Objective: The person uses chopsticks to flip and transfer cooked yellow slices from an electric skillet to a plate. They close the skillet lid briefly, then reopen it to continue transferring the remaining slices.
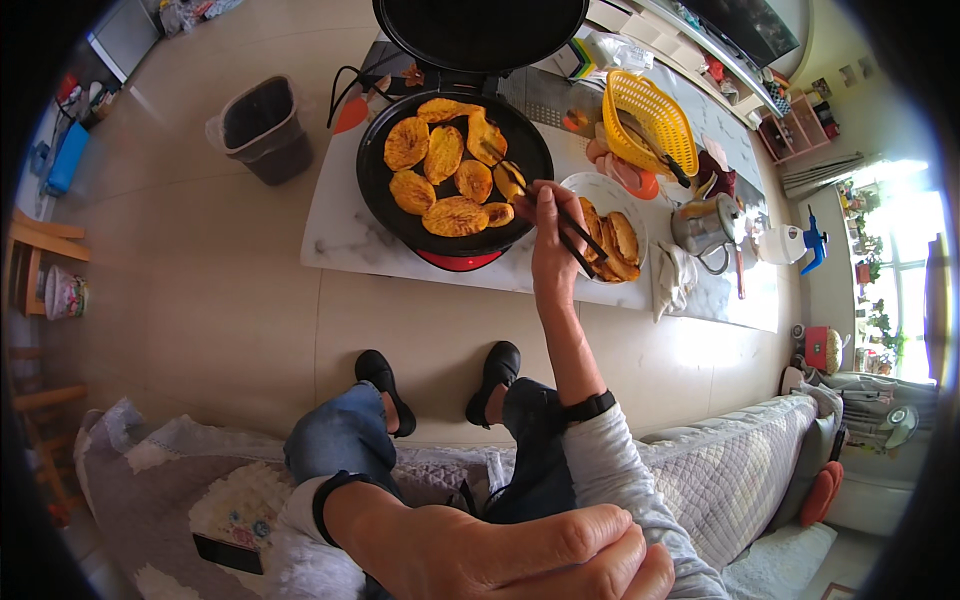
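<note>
My right hand grips black chopsticks above the right rim of an electric griddle. Their tips reach over a yellow slice near that rim; whether they pinch it is unclear. Several browned yellow slices of food lie flat on the dark cooking plate. The black lid stands raised behind. Just right of my right hand, a white plate holds more browned slices. Close to the camera, my left hand has its fingers curled; its palm and fingertips are hidden.
A yellow plastic basket with a black-handled utensil stands behind the plate. To its right are a metal pot, a cloth and a spray bottle. A bin stands on the floor left of the marble-patterned table. A quilted sofa is below.
</note>
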Available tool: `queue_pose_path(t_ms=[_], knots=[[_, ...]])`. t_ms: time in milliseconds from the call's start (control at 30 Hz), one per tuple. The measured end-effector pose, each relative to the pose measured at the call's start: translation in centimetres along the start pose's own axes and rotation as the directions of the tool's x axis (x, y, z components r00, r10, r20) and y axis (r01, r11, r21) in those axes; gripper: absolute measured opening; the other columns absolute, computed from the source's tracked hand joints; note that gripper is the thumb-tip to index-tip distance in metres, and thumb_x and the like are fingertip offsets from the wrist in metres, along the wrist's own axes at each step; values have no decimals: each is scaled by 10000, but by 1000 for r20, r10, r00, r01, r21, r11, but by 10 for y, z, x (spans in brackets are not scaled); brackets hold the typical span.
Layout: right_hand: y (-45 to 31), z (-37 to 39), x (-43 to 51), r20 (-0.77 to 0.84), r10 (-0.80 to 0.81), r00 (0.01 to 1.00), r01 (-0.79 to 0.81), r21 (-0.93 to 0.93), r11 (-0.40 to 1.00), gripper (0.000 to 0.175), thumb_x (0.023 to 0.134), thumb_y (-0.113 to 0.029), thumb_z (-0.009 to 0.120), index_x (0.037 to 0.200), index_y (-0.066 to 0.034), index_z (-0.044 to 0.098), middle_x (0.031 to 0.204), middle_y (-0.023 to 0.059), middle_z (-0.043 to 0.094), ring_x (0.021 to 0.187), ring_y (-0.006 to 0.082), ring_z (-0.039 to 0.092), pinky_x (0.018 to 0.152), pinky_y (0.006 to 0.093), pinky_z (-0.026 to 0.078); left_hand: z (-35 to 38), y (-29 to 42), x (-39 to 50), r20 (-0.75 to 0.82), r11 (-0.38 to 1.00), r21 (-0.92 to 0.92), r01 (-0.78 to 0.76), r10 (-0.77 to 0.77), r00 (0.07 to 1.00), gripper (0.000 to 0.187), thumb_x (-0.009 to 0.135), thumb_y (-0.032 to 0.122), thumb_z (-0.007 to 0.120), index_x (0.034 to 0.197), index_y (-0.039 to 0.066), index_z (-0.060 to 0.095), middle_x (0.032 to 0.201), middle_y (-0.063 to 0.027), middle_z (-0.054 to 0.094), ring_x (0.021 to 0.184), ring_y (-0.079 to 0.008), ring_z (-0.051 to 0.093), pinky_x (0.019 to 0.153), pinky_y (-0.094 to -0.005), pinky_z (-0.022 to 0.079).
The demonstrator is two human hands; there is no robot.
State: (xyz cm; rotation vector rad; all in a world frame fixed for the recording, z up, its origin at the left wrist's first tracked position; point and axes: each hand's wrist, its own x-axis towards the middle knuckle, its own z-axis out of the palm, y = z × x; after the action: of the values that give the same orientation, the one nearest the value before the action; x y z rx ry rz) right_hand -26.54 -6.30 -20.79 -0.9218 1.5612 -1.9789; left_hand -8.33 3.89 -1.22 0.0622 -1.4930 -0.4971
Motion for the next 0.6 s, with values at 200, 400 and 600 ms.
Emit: queue_pose_path(t_ms=[200,400,600], knots=[[8,-6,8,75,-141,987,156,-283,946,119,970,-79,589,1001,28,631,942,107,674,847,165,704,743,257,526,-2,5,2,53,998,-23,62,-60,997,125,750,62,594,719,-48,645,716,-120,656,648,-222,658,625,-313,558],[3,-2,7,81,-163,983,181,-343,922,99,956,-55,598,1006,23,633,932,114,669,839,173,702,717,263,525,-1,-5,1,-42,998,-29,-49,48,998,115,755,47,588,713,-49,634,726,-130,654,650,-227,651,606,-314,550],[-15,18,27,183,-324,928,367,-317,874,116,947,-46,603,1014,23,667,921,119,667,804,149,669,735,252,522,-30,-10,7,92,994,20,-106,104,990,122,766,104,648,838,6,641,835,-94,663,739,-210,648,633,-300,541]])
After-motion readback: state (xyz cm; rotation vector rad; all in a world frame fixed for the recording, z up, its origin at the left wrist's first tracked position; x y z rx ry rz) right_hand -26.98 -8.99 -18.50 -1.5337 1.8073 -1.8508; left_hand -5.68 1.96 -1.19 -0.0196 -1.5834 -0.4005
